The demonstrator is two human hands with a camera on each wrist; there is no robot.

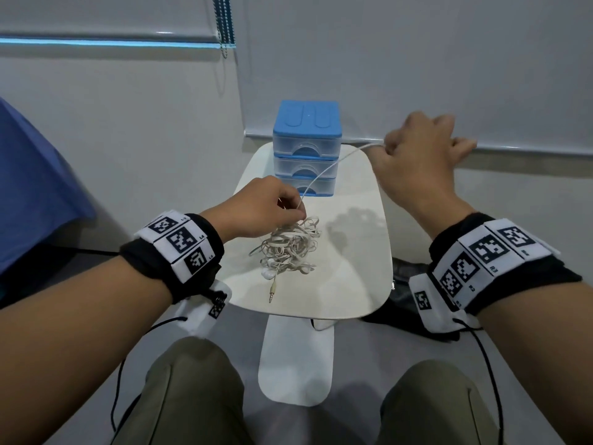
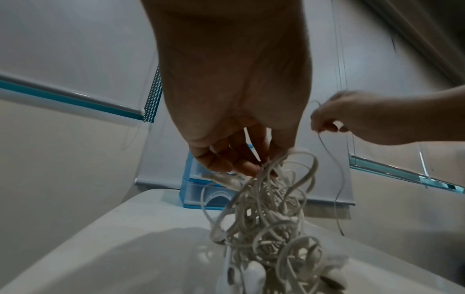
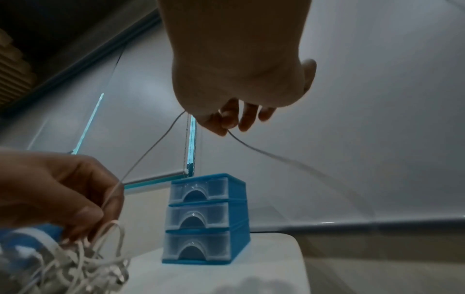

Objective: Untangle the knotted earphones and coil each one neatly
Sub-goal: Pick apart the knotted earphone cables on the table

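Note:
A tangled bundle of white earphone cords [image 1: 290,250] lies on the small white table [image 1: 359,284], its earbuds and jack plug [image 1: 272,292] hanging toward the near edge. My left hand [image 1: 288,208] pinches the top of the tangle [image 2: 264,218] from above, fingers curled into the cords [image 2: 241,165]. My right hand [image 1: 390,144] is raised to the right and pinches a single strand [image 1: 324,173] drawn out of the bundle. That strand [image 3: 151,147] runs taut between the two hands, and a loose tail [image 3: 264,153] trails off past the right fingers [image 3: 221,123].
A blue three-drawer mini organiser [image 1: 306,152] stands at the back of the table, just behind the strand. Roller blinds with a bead chain [image 1: 224,24] cover the wall. A black bag [image 1: 404,297] lies on the floor at right; my knees [image 1: 192,390] are below.

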